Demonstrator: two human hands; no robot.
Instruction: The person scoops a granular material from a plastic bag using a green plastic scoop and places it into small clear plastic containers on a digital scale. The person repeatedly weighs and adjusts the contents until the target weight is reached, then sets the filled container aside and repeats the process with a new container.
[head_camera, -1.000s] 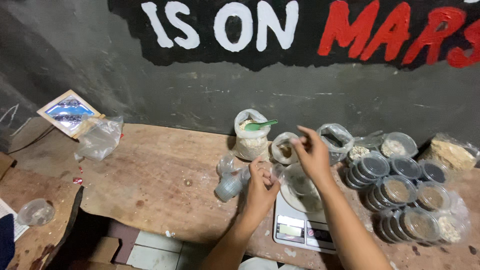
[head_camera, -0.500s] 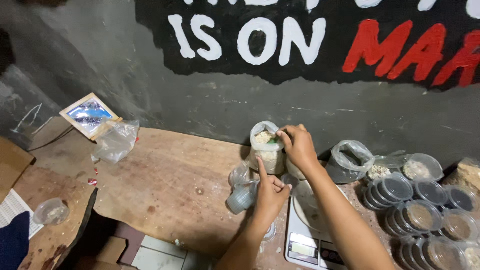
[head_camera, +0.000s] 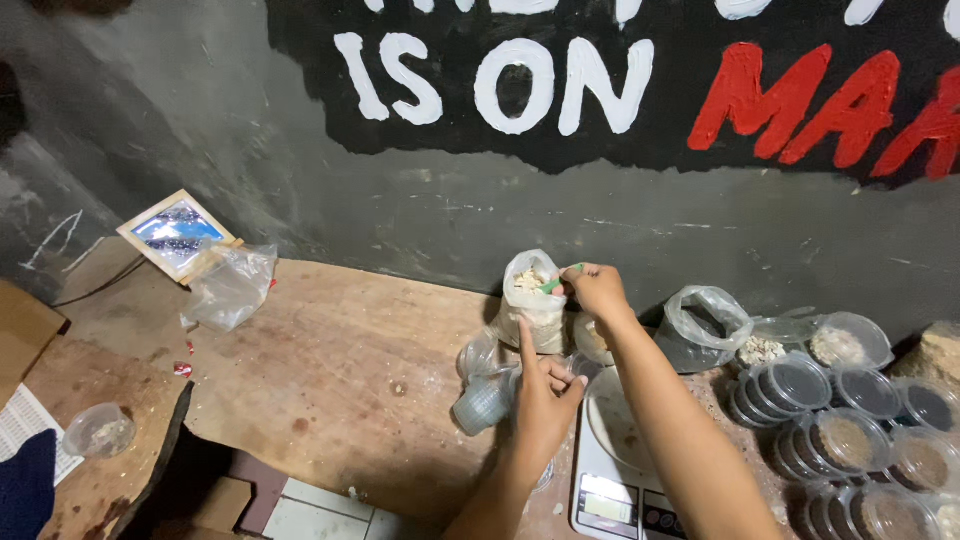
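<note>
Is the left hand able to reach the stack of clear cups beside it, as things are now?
Probably yes. The left hand is right next to the stack of clear cups on the table, and nothing lies between them. The right hand is busy farther back at the white bag, so it does not block the way.

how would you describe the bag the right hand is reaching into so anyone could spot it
Start at the dark painted wall and drop to the wooden table below it. The bag stands upright at the back, just left of the scale; it alone has a green scoop in it.
</note>
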